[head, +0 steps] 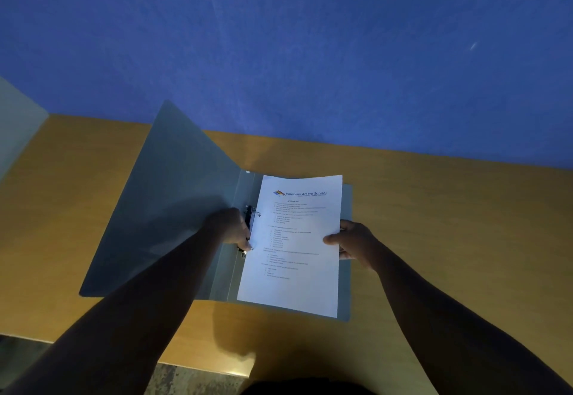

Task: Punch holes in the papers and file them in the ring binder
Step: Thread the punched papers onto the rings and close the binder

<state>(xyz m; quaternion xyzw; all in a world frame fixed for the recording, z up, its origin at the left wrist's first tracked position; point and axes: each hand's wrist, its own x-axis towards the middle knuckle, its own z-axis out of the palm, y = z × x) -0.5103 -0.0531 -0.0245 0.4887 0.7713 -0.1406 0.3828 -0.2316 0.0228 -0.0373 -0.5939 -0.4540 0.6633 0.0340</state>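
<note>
I am at the filing step: the papers (294,239) lie over the right half of the open ring binder (173,208), and I am lining their left edge up with the rings (252,230). My right hand (350,242) grips the right edge of the sheets, thumb on top and fingers (344,253) curled underneath. My left hand (229,228) sits at the ring mechanism, its fingers curled there against the left edge of the sheets; whether they pinch the paper or work the black clasp I cannot tell, since the hand hides its own fingertips. Whether the punched holes are already over the prongs is too small to make out.

The next move, as I judge it, calls for seating both holes squarely on the prongs, pressing the sheets flat and closing the rings, then folding the cover over.

The binder's front cover stands tilted up on the left, not lying flat, so it could swing down onto my left wrist if nudged. The binder lies in the middle of the wooden surface (449,224), its lower edge near the front edge of the surface and the blue wall (310,53) close behind. To the right there is bare wood where my right arm can move.
</note>
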